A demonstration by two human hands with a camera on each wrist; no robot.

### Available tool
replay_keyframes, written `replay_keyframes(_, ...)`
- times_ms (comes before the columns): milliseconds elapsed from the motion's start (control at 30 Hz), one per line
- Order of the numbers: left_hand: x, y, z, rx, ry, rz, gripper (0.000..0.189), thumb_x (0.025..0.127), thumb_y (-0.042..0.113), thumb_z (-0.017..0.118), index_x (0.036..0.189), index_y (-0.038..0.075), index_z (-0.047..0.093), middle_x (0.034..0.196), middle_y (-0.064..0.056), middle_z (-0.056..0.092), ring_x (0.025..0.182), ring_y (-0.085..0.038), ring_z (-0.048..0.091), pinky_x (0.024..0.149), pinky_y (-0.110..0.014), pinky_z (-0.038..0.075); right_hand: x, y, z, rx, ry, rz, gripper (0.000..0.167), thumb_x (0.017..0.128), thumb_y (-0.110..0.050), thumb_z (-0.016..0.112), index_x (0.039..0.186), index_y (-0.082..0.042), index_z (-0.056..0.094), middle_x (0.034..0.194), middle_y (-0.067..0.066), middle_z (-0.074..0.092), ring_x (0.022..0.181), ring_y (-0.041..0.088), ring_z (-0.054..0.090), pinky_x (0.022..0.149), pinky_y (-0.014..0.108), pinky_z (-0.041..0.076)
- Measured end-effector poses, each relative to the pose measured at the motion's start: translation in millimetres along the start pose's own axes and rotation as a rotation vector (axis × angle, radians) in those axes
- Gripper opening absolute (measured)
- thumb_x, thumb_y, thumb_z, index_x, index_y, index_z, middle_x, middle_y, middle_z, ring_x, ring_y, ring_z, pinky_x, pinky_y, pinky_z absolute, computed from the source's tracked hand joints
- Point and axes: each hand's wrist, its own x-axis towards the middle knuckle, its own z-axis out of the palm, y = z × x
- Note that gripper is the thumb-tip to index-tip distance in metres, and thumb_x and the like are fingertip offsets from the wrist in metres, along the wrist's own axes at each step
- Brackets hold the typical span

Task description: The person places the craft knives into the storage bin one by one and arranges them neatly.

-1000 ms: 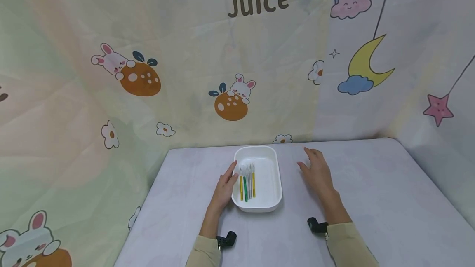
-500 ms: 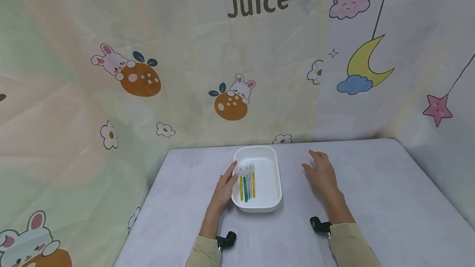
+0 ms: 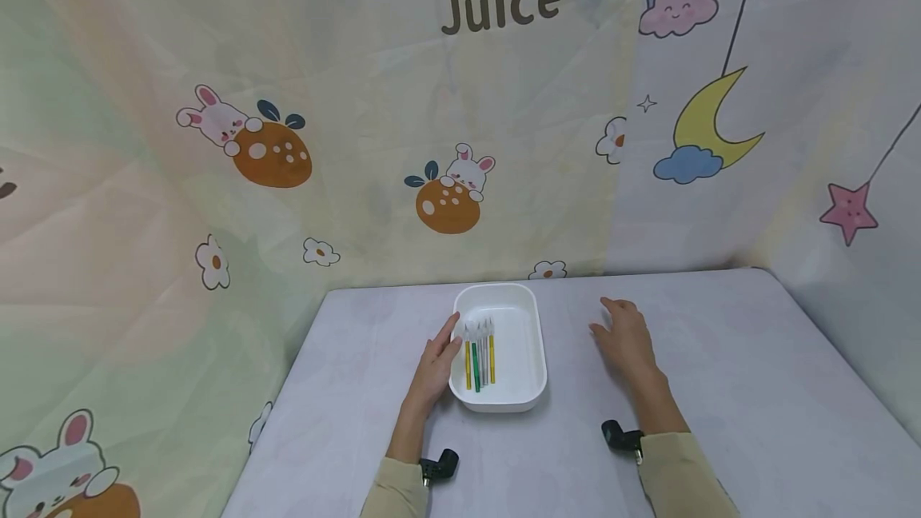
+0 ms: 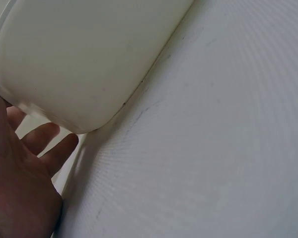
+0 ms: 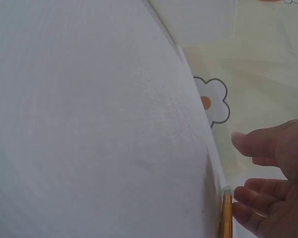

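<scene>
A white rectangular tray [image 3: 520, 342] stands on the table. Inside, along its left side, lie several slim pen-like sticks [image 3: 476, 364] in yellow, green and silver, with pale pointed tips. My left hand [image 3: 432, 362] rests against the tray's left side; the left wrist view shows its fingers [image 4: 59, 153] extended beside the outer wall. To the right of the tray, my right hand [image 3: 627, 346] stays apart from it over the table, fingers loosely bent and thumb spread. A gold stick [image 5: 226, 215] with a pale end shows close by its fingertips in the right wrist view; the head view hides it.
The table [image 3: 547, 470] has a pale cloth cover. A printed backdrop [image 3: 360, 206] hangs behind its far edge and along both sides. A black wrist camera [image 3: 440, 466] sits on the left wrist, another camera [image 3: 620, 436] on the right.
My right hand has shifted a little to the right and slightly nearer, away from the tray. The left hand, the tray and the sticks in it have stayed in place.
</scene>
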Motion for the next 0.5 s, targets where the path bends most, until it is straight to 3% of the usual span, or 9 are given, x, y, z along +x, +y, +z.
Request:
replay_keyframes(333, -0.2, -0.4, 0.2, 0.004, 0.005, 0.007, 0.048, 0.11, 0.036, 0.048, 0.157, 0.039, 0.044, 0.165, 0.014, 0.038, 0.159, -0.012, 0.026, 0.132, -0.051, -0.01, -5.0, 1.2, -2.9, -0.056, -0.012, -0.005, 0.048, 0.099, -0.013, 0.067, 0.136, 0.015, 0.057, 0.14, 0.04, 0.051, 0.132, 0.057, 0.048, 0.111, 0.067, 0.042)
replay_keyframes(500, -0.2, -0.4, 0.3, 0.007, 0.008, 0.004, 0.048, 0.109, 0.039, 0.048, 0.156, 0.042, 0.044, 0.165, 0.015, 0.039, 0.159, -0.011, 0.027, 0.132, -0.05, -0.01, -5.5, 3.9, -5.1, -0.064, -0.044, 0.004, 0.04, 0.098, -0.005, 0.064, 0.13, 0.019, 0.06, 0.136, 0.04, 0.055, 0.13, 0.057, 0.05, 0.11, 0.066, 0.044)
